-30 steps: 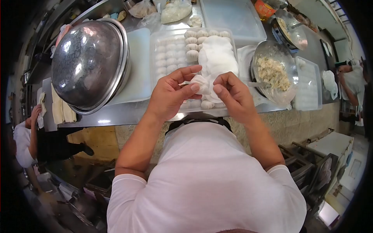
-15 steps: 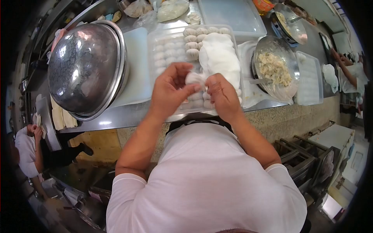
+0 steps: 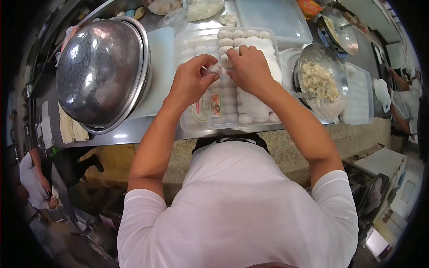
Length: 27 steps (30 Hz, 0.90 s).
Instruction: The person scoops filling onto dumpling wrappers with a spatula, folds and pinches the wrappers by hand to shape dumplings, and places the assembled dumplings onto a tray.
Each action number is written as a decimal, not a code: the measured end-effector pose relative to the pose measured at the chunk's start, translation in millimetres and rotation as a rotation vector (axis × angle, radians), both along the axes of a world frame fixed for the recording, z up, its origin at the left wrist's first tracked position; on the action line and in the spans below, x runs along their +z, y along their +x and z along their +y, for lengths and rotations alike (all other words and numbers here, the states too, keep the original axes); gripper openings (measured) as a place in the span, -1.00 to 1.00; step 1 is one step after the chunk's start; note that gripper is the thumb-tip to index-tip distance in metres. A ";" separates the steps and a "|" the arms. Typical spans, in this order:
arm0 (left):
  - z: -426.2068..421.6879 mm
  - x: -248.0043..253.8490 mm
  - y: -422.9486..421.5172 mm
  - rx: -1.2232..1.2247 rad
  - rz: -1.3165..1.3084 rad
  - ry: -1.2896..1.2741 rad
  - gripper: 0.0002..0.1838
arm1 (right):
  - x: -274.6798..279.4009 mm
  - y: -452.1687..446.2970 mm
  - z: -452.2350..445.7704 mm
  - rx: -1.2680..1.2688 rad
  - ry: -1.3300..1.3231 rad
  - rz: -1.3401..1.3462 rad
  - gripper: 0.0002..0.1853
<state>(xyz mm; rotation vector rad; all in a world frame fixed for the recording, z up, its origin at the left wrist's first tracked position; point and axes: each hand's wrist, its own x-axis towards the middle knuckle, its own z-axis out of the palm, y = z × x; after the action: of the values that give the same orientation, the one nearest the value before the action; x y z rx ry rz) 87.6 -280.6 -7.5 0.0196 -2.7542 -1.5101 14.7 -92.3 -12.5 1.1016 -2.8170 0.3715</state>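
While the bare left hand (image 3: pixel 192 80) pinches a small white dough dumpling (image 3: pixel 215 69) between thumb and fingers, the piece sits at the fingertips, at two o'clock from the palm. At three o'clock from it, the bare right hand (image 3: pixel 251 69) curls over a stack of thin white wrappers (image 3: pixel 252 103); whether it grips anything, I cannot tell. Farther out, a shiny round bowl (image 3: pixel 318 54) of pale filling (image 3: pixel 319 81) stands at three o'clock, a big silver metal dome (image 3: pixel 100 73) at nine.

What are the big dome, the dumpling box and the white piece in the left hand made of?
Big dome: shiny metal, perhaps steel, given its mirror-like highlights. Dumpling box: probably clear, glossy plastic, given its see-through look. White piece in the left hand: likely matte dough, judging by its pale, soft-looking surface.
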 end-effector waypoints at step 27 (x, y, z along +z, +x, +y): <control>36.2 -32.2 -24.7 -0.040 0.129 -0.299 -0.53 | 21.0 -24.6 73.2 -0.261 -0.620 -0.470 -0.78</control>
<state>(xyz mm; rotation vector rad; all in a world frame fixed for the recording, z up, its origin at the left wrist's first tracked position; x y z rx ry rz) 63.0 -244.4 -39.7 -0.1288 -2.8566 -1.0492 -9.9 -19.1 8.5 0.5565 -2.8006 1.5071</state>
